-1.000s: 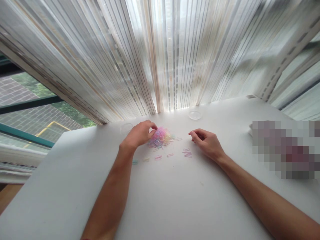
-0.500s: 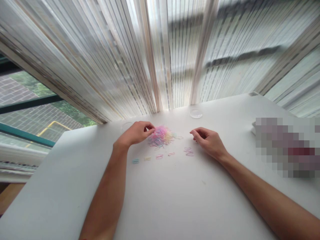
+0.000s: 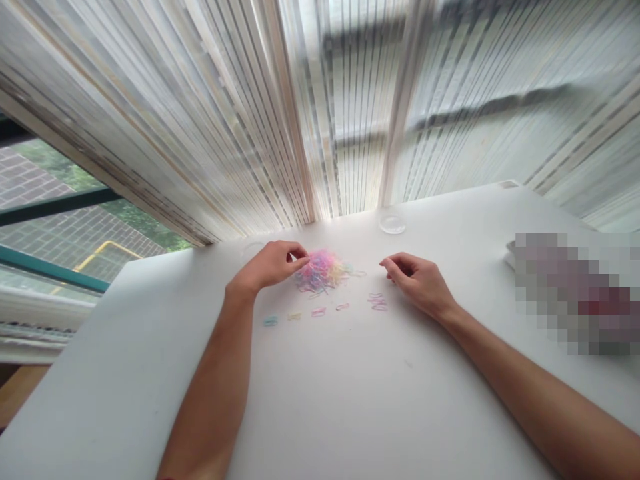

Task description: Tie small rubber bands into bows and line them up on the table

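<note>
A loose pile of small pastel rubber bands (image 3: 323,270) lies on the white table, pink, blue and yellow mixed. My left hand (image 3: 280,262) reaches over its left edge, thumb and forefinger pinched together at the bands; what is between the tips is too small to make out. To the right of the pile, my right hand (image 3: 413,277) is held with curled fingers and thumb pressed to the forefinger, and anything inside is hidden. Nearer me lie small sorted groups: blue bands (image 3: 271,321), yellow bands (image 3: 294,317), pink bands (image 3: 319,311), a single pink band (image 3: 342,307) and mauve bands (image 3: 379,302).
A clear round dish (image 3: 392,225) stands at the back by the striped curtain (image 3: 350,133). Another clear round piece (image 3: 253,251) is partly behind my left hand. At the right, a blurred-out object rests on a white tray (image 3: 510,256). A window is at the left.
Both hands hold nearly the same poses and places. The view has shifted very slightly; the pile and the sorted bands look unchanged.
</note>
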Motion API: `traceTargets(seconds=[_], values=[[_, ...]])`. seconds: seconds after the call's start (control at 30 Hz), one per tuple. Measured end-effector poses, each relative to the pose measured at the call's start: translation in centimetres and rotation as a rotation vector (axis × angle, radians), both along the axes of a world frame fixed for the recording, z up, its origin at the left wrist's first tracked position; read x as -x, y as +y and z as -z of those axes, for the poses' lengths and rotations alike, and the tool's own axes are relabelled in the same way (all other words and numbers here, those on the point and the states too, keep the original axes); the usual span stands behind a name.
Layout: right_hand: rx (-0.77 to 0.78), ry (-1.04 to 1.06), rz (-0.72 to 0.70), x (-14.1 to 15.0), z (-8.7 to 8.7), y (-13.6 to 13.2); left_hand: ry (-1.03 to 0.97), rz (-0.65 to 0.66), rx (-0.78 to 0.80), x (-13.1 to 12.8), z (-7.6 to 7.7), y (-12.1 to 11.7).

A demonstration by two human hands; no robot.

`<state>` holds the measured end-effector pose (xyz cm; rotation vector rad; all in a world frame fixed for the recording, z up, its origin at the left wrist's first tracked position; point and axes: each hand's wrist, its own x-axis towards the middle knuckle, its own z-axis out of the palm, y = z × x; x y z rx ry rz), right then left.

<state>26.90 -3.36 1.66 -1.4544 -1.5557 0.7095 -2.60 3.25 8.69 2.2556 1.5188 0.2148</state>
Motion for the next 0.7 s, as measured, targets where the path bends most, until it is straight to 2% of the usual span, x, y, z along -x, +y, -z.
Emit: traceTargets(seconds=[0.4, 0.7], values=[[-0.006, -0.004, -0.001, -0.04, 0.00, 0.01, 0.011, -0.029, -0.033, -0.33, 0.00, -0.09], [0.008, 0.005, 0.005, 0.06, -0.04, -0.01, -0.010, -0.029, 0.005, -0.41, -0.34, -0.22]])
